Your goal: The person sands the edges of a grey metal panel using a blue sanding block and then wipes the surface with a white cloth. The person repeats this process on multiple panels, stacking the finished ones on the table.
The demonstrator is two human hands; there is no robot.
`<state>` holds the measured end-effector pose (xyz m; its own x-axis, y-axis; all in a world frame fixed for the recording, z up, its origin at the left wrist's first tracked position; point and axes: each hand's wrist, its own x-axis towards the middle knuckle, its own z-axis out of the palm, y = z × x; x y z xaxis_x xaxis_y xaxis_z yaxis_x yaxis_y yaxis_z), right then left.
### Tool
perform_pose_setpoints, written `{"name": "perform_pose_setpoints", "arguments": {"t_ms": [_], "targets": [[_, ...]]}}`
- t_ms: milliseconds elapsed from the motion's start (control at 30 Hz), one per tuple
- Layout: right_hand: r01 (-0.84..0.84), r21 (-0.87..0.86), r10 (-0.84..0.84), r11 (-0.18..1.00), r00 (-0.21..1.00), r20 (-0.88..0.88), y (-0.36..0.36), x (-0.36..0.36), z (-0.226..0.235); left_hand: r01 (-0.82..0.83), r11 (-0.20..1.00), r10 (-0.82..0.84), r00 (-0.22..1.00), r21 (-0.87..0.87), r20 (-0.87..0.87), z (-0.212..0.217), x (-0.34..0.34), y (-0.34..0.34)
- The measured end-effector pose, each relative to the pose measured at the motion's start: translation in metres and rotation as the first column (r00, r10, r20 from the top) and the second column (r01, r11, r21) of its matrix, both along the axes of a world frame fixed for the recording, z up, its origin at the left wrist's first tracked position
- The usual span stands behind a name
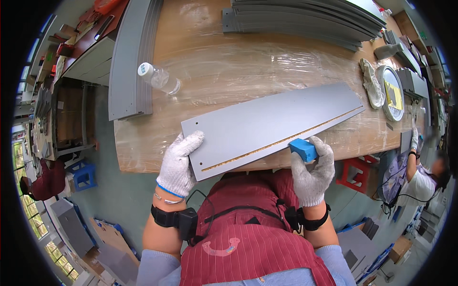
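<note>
Wooden workbench (229, 62), plastic film over top. I see long grey panel (272, 126) lying flat near front edge, slanting across, near end overhanging toward me; raw brown strip along its lower edge. Judge it stiff, thin, light for its length, smooth face likely slippery, corners prone to chipping; best held at end and along edge. Left hand (179, 162), gloved, grips panel's near-left corner. Right hand (312, 169), gloved, clenched on blue block (303, 149) pressed at lower edge. Plastic bottle (160, 77) lies well apart.
</note>
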<state>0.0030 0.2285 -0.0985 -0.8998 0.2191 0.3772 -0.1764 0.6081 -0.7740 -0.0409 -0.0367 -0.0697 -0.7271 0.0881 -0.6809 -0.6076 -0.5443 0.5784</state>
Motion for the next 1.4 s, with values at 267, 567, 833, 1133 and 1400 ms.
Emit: {"name": "perform_pose_setpoints", "arguments": {"t_ms": [267, 567, 833, 1133, 1400], "targets": [[-0.549, 0.04, 0.547, 0.835, 0.821, -0.166, -0.078, -0.005, 0.072, 0.003, 0.993, 0.001, 0.999, 0.119, -0.032, 0.027, 0.002, 0.01], [-0.338, 0.246, 0.381, 0.908, 0.912, -0.152, -0.055, -0.016, 0.081, -0.032, 0.975, 0.048, 0.997, 0.221, -0.068, 0.043, 0.004, 0.013], [-0.503, 0.148, 0.518, 0.852, 0.85, -0.096, -0.065, -0.016, 0.085, -0.017, 0.985, 0.027, 0.998, 0.174, -0.055, 0.027, -0.001, 0.013], [0.353, -0.013, -0.349, 0.935, 0.93, 0.118, 0.117, -0.01, 0.002, -0.007, 0.999, 0.003, 0.995, -0.038, -0.096, -0.02, -0.006, -0.003], [0.588, -0.055, -0.577, 0.807, 0.805, 0.133, 0.318, -0.057, -0.038, 0.041, 0.927, -0.07, 0.995, -0.372, -0.065, -0.068, -0.011, -0.034]]}}
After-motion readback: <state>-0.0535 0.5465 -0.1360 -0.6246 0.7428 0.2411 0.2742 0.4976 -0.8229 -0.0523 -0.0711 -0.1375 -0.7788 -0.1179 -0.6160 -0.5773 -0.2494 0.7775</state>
